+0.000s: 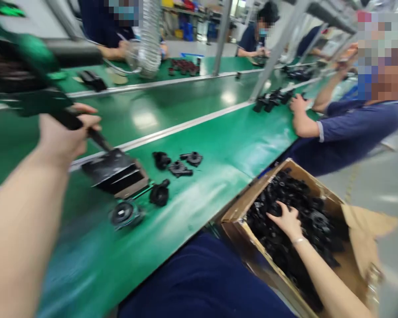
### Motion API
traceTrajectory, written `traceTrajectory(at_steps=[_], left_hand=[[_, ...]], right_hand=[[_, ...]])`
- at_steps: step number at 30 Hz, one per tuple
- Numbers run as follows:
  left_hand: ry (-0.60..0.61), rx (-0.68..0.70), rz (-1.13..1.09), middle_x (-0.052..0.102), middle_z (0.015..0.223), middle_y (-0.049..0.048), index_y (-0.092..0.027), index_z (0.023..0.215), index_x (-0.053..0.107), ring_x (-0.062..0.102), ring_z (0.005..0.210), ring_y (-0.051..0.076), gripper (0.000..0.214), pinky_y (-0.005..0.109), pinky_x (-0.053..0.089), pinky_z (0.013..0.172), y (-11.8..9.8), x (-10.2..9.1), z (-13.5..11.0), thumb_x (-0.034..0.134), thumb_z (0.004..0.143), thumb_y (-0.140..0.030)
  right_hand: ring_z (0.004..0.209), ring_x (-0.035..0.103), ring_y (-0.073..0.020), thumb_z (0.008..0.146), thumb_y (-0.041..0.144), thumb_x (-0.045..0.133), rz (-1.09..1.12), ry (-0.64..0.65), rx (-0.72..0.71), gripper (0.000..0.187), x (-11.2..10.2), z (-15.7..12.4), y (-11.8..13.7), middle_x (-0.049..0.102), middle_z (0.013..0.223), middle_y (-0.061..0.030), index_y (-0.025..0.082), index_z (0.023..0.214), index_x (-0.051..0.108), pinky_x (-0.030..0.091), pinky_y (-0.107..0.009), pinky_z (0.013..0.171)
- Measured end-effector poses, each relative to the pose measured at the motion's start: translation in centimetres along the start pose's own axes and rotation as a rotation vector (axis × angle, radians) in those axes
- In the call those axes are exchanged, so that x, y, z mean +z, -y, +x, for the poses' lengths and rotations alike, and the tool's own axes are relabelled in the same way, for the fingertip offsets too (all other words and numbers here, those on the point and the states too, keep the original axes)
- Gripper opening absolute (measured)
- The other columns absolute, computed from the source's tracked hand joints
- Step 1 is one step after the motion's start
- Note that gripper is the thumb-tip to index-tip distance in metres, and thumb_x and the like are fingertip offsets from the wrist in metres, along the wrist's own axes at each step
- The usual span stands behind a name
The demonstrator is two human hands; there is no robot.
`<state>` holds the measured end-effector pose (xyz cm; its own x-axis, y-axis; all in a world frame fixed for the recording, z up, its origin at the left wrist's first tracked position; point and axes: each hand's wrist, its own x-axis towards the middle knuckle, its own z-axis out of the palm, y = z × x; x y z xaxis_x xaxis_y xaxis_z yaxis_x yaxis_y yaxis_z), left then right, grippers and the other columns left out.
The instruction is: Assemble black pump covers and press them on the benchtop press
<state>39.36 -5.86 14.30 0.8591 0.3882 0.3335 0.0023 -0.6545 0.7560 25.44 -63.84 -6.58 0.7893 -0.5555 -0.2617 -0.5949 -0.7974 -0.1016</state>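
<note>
My left hand is at the left, its fingers closed round a dark bar of a green and black bench machine. Below that hand is the machine's block-like black base. In front of the base lies a round black part with a shiny centre, and a black plastic housing sits beside it. My right hand is inside a cardboard box filled with black plastic parts. Its thumb and fingers are bent around one black part, partly hidden among the others.
Several more black housings lie on the green bench. Metal rails run along it. A co-worker sits at the right, hands near black parts. Other people work across the line, near a flexible duct.
</note>
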Motion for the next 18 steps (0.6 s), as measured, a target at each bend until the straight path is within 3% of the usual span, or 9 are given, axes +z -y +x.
traceTrajectory(at_steps=[3,6,9,12,16,18], left_hand=[[-0.028,-0.157,-0.110,0.063,0.088,-0.0018,-0.007,0.100,0.057,0.057,0.070,0.005,0.027,0.023,0.050,0.065,1.3,-1.0,0.8,0.059,0.080,-0.025],[0.038,-0.184,-0.211,0.066,0.089,-0.0036,-0.008,0.098,0.056,0.059,0.074,0.005,0.034,0.023,0.048,0.066,1.7,-1.1,1.1,0.055,0.077,-0.034],[0.107,-0.144,-0.223,0.068,0.091,-0.0054,-0.007,0.104,0.056,0.062,0.080,0.007,0.041,0.027,0.047,0.069,1.9,-0.9,1.0,0.048,0.080,-0.039],[0.200,-0.044,-0.196,0.067,0.097,-0.0062,-0.007,0.116,0.053,0.064,0.092,0.008,0.050,0.029,0.046,0.074,2.1,-0.5,1.3,0.040,0.084,-0.044],[0.229,-0.016,-0.139,0.067,0.110,-0.0006,-0.007,0.124,0.049,0.064,0.097,0.010,0.058,0.028,0.048,0.077,1.7,-0.8,1.4,0.040,0.086,-0.049],[0.257,0.011,0.019,0.068,0.109,0.0032,-0.005,0.119,0.054,0.064,0.096,0.013,0.059,0.027,0.050,0.077,1.4,-1.9,0.6,0.040,0.087,-0.053]], right_hand=[[0.132,0.045,-0.0365,0.068,0.062,0.057,0.036,-0.041,0.012,0.083,0.3,0.2,0.6,0.019,0.139,-0.0172,0.030,0.142,0.036,0.045,-0.050,0.106],[0.128,0.049,-0.0324,0.058,0.066,0.065,0.074,-0.058,-0.015,0.091,0.4,0.2,0.3,0.032,0.132,-0.0169,0.028,0.138,0.041,0.050,-0.042,0.103],[0.127,0.051,-0.0315,0.054,0.064,0.068,0.094,-0.072,-0.015,0.093,0.7,0.7,-0.3,0.039,0.123,-0.0158,0.024,0.135,0.045,0.049,-0.040,0.105],[0.123,0.053,-0.0316,0.061,0.060,0.061,0.093,-0.088,0.025,0.083,0.9,1.6,-0.7,0.037,0.127,-0.0164,0.025,0.134,0.047,0.049,-0.043,0.105],[0.125,0.051,-0.0337,0.066,0.056,0.053,0.076,-0.113,0.072,0.071,0.5,2.3,-1.6,0.031,0.138,-0.0129,0.031,0.133,0.048,0.048,-0.048,0.106],[0.132,0.045,-0.0328,0.065,0.053,0.055,0.072,-0.123,0.066,0.070,0.1,2.3,-2.4,0.035,0.135,-0.0128,0.030,0.132,0.049,0.049,-0.046,0.107]])
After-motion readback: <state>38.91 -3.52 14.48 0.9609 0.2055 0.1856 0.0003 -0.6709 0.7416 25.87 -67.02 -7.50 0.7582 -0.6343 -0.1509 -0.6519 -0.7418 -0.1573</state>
